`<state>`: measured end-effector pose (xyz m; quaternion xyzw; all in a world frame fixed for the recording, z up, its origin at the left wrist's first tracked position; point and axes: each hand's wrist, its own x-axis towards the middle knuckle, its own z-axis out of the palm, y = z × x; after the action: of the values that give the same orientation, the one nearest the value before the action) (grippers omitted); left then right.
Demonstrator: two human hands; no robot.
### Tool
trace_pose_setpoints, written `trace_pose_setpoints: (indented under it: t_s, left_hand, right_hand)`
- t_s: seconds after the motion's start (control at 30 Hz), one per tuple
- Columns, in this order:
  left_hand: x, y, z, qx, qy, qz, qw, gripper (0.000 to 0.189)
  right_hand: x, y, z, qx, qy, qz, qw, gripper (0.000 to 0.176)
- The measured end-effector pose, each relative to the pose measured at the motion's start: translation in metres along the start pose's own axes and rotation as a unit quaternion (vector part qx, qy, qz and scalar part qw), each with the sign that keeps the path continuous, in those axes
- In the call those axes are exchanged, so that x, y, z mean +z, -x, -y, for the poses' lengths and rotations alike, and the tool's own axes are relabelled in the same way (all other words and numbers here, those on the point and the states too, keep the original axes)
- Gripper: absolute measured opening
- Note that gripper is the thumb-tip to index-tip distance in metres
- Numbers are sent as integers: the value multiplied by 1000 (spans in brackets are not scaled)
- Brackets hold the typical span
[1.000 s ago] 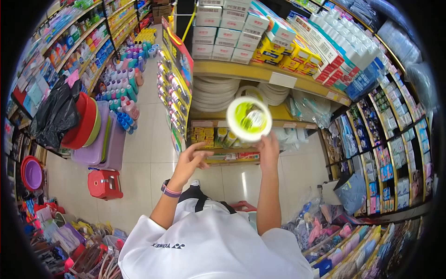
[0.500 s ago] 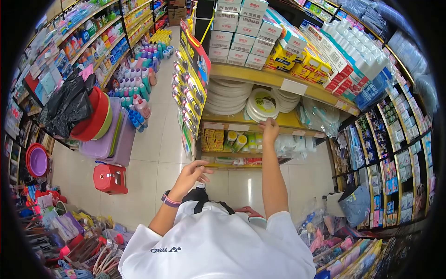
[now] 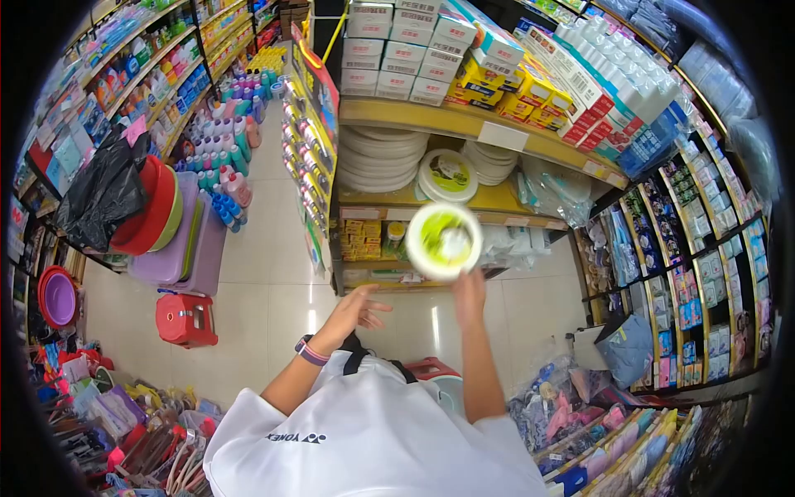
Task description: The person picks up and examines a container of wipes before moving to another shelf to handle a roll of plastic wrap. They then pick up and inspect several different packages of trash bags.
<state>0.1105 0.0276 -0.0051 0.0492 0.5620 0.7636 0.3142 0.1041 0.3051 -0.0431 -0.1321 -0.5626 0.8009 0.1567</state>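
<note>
A round white-rimmed plate pack with a green label (image 3: 444, 240) is held up in front of the shelf, blurred by motion. My right hand (image 3: 469, 291) grips its lower edge. To the left, my left hand (image 3: 359, 311) hangs in the air with its fingers apart and nothing in them. Behind the held pack, a similar pack with a green label (image 3: 448, 175) lies on the yellow shelf (image 3: 397, 199), between a tall stack of white plates (image 3: 379, 159) and a smaller stack of white plates (image 3: 490, 162).
White boxes (image 3: 397, 50) and yellow boxes stand on the upper shelf. A rack of hanging small goods (image 3: 310, 149) is at the shelf's left end. A red stool (image 3: 185, 319) and stacked basins stand on the floor at left. Bagged goods lie at lower right.
My right hand has lifted a round pack off the shelf and drawn it down and towards me. The view has shifted slightly; my left hand stays raised.
</note>
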Motion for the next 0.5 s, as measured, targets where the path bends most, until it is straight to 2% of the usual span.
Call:
trace_pose_setpoints:
  t_s: [0.03,0.07,0.1,0.13,0.17,0.2,0.23,0.27,0.3,0.33,0.47,0.5]
  left_hand:
    - [-1,-5,7,2,2,4,1000,52]
    - [-5,-11,17,-37,93,11,995,57]
    - [-6,-16,23,-75,182,18,980,63]
    - [4,-14,14,-90,140,19,986,65]
    - [2,-20,32,-130,55,-34,989,58]
    - [-1,-19,40,-108,-54,-3,993,52]
    - [-1,-20,46,-83,-161,27,983,47]
    - [2,-23,57,-80,-161,30,983,47]
    - [6,-24,63,-7,-152,28,988,46]
    - [7,-26,68,64,-143,25,987,47]
    - [14,-29,49,81,-96,9,992,48]
    - [16,-26,34,37,-102,4,994,48]
  right_hand:
    - [-13,32,-19,21,-16,-26,999,37]
    - [-27,66,-28,107,34,-40,993,40]
    - [-12,103,-8,126,79,-35,988,40]
    - [-17,125,-12,211,88,-45,972,36]
    - [-14,146,-7,225,50,-38,972,32]
    - [-29,159,-23,225,13,-1,974,28]
    - [-31,162,-23,220,14,-2,975,28]
    - [-33,165,-23,203,78,23,976,27]
    - [-31,168,-24,186,139,47,971,27]
    - [-32,165,-35,147,138,32,979,23]
    - [-30,137,-40,137,69,20,988,25]
    - [-24,128,-41,129,38,-42,990,26]
